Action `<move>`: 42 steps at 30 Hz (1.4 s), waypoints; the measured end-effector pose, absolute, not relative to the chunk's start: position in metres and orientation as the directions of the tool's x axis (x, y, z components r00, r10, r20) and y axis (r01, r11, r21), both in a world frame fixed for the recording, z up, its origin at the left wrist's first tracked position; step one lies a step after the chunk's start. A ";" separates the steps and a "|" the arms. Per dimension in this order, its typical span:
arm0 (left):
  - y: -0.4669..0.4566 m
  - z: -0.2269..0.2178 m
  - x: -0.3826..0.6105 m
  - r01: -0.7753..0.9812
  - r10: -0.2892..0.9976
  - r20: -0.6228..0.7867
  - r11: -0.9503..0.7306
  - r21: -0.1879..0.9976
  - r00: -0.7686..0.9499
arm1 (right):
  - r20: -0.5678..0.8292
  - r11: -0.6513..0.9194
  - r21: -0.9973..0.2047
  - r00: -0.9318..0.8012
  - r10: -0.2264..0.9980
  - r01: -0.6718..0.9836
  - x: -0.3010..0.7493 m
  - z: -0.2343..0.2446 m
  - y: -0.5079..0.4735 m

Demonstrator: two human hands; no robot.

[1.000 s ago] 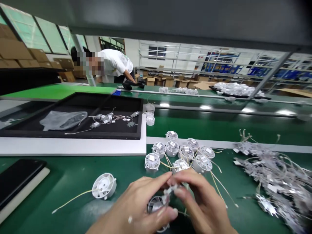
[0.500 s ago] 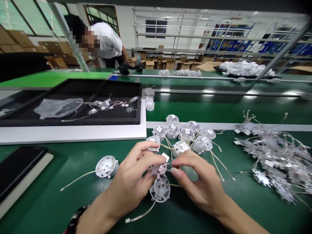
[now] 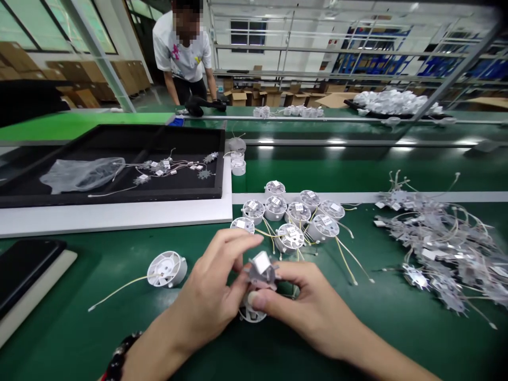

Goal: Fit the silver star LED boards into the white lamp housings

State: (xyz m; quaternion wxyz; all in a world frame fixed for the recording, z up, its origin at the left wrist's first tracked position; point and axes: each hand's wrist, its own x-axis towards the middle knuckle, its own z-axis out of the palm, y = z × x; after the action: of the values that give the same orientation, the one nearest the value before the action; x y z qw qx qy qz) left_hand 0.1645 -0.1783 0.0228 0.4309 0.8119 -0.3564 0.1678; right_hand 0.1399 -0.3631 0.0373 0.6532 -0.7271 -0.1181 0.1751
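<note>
Fingers (image 3: pixel 238 241) of the left hand (image 3: pixel 210 288) curl in close around a star-shaped LED board (image 3: pixel 260 272) with a white label on top, and the thumb (image 3: pixel 257 300) of the right hand (image 3: pixel 307 301) presses against its lower edge, so the two hands hold it narrowly between them above the workbench. Directly beneath the board, partly hidden by the thumb, sits a round white plastic housing (image 3: pixel 251 313); whether the two are joined cannot be told. A beaded bracelet (image 3: pixel 118 362) circles the left wrist. Another housing (image 3: pixel 166 269) with a pale wire lies left of the hands on the green workbench (image 3: pixel 79 328). A cluster of wired housings (image 3: pixel 289 222) stands just beyond the fingers, and a tangled pile of wired star boards (image 3: pixel 436 248) lies to the right. Farther left, a black tray (image 3: pixel 138 127) on a white panel (image 3: pixel 111 222) holds more boards and a plastic bag (image 3: pixel 81 174), and a co-worker (image 3: pixel 182 53) stands beyond the far bench.
</note>
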 end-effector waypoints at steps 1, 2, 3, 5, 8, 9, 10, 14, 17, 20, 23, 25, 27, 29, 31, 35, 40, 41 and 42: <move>-0.178 0.025 0.163 -0.653 -0.433 0.504 -0.336 0.679 0.747 | -0.112 -0.104 -0.992 0.909 0.402 -0.077 0.142 0.038 -0.366; -0.177 0.028 0.161 -0.562 -0.440 0.413 -0.292 0.774 0.798 | -0.128 -0.088 -0.991 0.905 0.405 -0.100 0.143 0.038 -0.370; -0.177 0.032 0.160 -0.456 -0.457 0.314 -0.243 0.856 0.832 | -0.143 -0.069 -0.990 0.898 0.416 -0.126 0.145 0.039 -0.372; -0.175 0.037 0.160 -0.223 -0.509 0.118 -0.150 0.963 0.852 | -0.167 -0.035 -0.985 0.884 0.437 -0.169 0.147 0.040 -0.376; -0.175 0.039 0.164 0.081 -0.542 -0.089 -0.040 0.996 0.836 | -0.156 -0.029 -0.987 0.873 0.463 -0.160 0.146 0.042 -0.376; -0.176 0.039 0.166 0.148 -0.543 -0.128 -0.006 0.989 0.830 | -0.150 -0.050 -0.988 0.873 0.464 -0.143 0.146 0.043 -0.376; -0.176 0.038 0.168 0.198 -0.541 -0.150 0.031 0.980 0.827 | -0.146 -0.075 -0.989 0.877 0.458 -0.126 0.146 0.043 -0.376; -0.178 0.037 0.173 0.240 -0.499 -0.110 0.205 0.949 0.859 | -0.058 -0.148 -0.989 0.894 0.444 0.009 0.145 0.045 -0.384; -0.176 0.040 0.175 0.273 -0.530 -0.073 0.308 0.911 0.845 | 0.117 -0.169 -0.961 0.877 0.466 0.219 0.146 0.046 -0.391; -0.175 0.044 0.175 0.381 -0.615 -0.079 0.378 0.844 0.784 | 0.240 -0.231 -0.897 0.854 0.462 0.377 0.145 0.046 -0.394; -0.175 0.046 0.174 0.461 -0.647 -0.083 0.442 0.769 0.758 | 0.285 -0.254 -0.865 0.840 0.463 0.433 0.144 0.046 -0.392; -0.174 0.044 0.174 0.493 -0.672 -0.087 0.443 0.749 0.736 | 0.307 -0.258 -0.853 0.836 0.455 0.454 0.144 0.047 -0.392; -0.174 0.042 0.176 0.527 -0.702 -0.084 0.445 0.724 0.708 | 0.343 -0.282 -0.827 0.834 0.433 0.486 0.145 0.046 -0.393; -0.174 0.040 0.177 0.573 -0.729 -0.079 0.461 0.678 0.680 | 0.394 -0.323 -0.778 0.819 0.417 0.539 0.146 0.045 -0.394; -0.174 0.039 0.178 0.606 -0.741 -0.079 0.479 0.634 0.667 | 0.437 -0.368 -0.722 0.798 0.415 0.586 0.147 0.043 -0.395; -0.173 0.041 0.177 0.601 -0.729 -0.087 0.484 0.636 0.679 | 0.425 -0.421 -0.676 0.786 0.448 0.605 0.148 0.040 -0.394; -0.176 0.046 0.174 0.518 -0.667 -0.116 0.444 0.731 0.736 | 0.463 -0.495 -0.577 0.759 0.457 0.650 0.148 0.040 -0.395; -0.177 0.046 0.174 0.509 -0.652 -0.135 0.428 0.747 0.746 | 0.468 -0.497 -0.574 0.759 0.453 0.651 0.148 0.040 -0.395; -0.177 0.046 0.174 0.503 -0.640 -0.150 0.414 0.759 0.753 | 0.463 -0.491 -0.588 0.765 0.447 0.643 0.148 0.040 -0.395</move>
State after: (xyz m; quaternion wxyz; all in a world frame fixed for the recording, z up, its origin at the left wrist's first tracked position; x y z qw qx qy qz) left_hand 0.1743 -0.1774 0.0459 0.8369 0.4198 -0.0817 -0.3416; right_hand 0.1481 -0.3952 0.0403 0.3907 -0.8543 -0.3191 -0.1252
